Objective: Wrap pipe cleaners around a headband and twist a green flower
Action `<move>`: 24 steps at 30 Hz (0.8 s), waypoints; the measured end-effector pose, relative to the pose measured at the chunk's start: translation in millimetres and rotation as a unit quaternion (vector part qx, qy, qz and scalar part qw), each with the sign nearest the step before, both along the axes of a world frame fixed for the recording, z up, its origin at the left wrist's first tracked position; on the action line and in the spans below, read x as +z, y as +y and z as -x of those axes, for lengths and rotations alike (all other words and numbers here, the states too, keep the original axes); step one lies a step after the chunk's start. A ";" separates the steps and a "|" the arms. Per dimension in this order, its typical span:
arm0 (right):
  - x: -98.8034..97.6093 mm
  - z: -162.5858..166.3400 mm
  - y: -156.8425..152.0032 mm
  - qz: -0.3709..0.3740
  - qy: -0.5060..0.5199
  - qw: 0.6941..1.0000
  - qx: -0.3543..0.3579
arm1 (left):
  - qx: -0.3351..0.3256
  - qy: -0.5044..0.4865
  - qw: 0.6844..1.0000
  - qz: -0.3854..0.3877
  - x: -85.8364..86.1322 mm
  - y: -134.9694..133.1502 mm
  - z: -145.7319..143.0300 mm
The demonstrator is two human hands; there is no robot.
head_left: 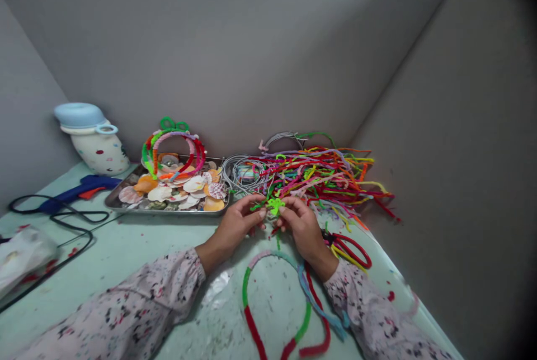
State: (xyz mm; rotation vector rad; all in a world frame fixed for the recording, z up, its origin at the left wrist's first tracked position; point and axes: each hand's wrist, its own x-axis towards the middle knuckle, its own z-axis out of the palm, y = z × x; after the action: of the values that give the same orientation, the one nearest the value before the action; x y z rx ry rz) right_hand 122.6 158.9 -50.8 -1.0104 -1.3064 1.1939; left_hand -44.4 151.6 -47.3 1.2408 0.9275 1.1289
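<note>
Between my two hands is a small bright green pipe-cleaner flower [276, 205] with looped petals. My left hand [243, 219] pinches it from the left, thumb and forefinger together. From the other side my right hand [301, 226] grips it with thumb and fingers at its edge. A darker green strand shows by the left fingertips, and a short green piece hangs below. Nearer me on the table lies a headband [245, 287] wrapped in red, green, pink and pale blue pipe cleaner. Loose blue strands [312, 293] and a red one lie beside my right forearm.
A metal tray [168, 212] of shells [195, 184] stands at the left, with wrapped hoops [153, 150] on it. Coiled wire [239, 175] and piled pipe cleaners [327, 173] lie behind my hands. Red-handled scissors [352, 248] sit right; a blue glue gun [79, 189] and bottle [98, 145] left.
</note>
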 end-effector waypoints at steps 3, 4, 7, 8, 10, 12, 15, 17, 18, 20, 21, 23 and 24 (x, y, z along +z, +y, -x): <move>0.9 1.4 0.7 -0.017 -0.014 0.999 -0.037 | 0.051 0.037 0.998 -0.022 4.5 -3.0 -3.3; 1.0 2.3 0.6 -0.021 -0.019 0.999 -0.039 | 0.055 0.039 0.997 -0.026 5.2 -4.0 -4.6; 0.7 5.5 -0.6 -0.021 -0.023 0.999 -0.028 | 0.038 0.025 0.999 -0.020 4.4 -6.2 -8.5; 0.4 6.5 -1.2 -0.019 -0.021 0.999 -0.023 | 0.034 0.017 0.999 -0.017 3.4 -6.4 -9.4; -0.2 8.3 -2.5 -0.013 -0.021 1.000 -0.013 | 0.042 0.015 0.999 -0.019 1.4 -6.0 -10.1; -0.4 9.4 -3.7 -0.006 -0.023 1.000 -0.004 | 0.063 0.023 0.998 -0.020 0.0 -4.9 -9.8; 0.9 9.5 -4.6 0.009 -0.023 1.000 0.005 | 0.073 0.042 0.996 -0.016 -0.4 -3.1 -8.4; 2.6 8.8 -4.9 0.019 -0.024 0.999 0.013 | 0.071 0.056 0.995 -0.029 0.0 -2.1 -7.3; 3.4 8.2 -5.1 0.022 -0.026 0.999 0.018 | 0.075 0.067 0.994 -0.043 0.5 -1.8 -6.7; 4.7 7.1 -5.6 0.021 -0.023 0.999 0.026 | 0.095 0.097 0.987 -0.084 2.5 -2.0 -5.4; 5.0 6.5 -5.9 0.016 -0.017 0.999 0.024 | 0.108 0.115 0.982 -0.108 4.1 -2.8 -4.6; 5.0 5.7 -7.0 -0.001 0.002 1.000 0.006 | 0.133 0.145 0.969 -0.147 8.5 -5.9 -3.1; 5.0 5.4 -7.7 -0.012 0.013 1.000 -0.007 | 0.144 0.155 0.963 -0.167 10.8 -8.1 -2.6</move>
State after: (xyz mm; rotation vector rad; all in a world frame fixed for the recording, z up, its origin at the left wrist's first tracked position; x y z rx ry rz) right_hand 117.2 151.2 -45.9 -0.9824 -1.2874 1.1746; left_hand -41.8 143.5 -36.6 1.6286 1.2174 1.3860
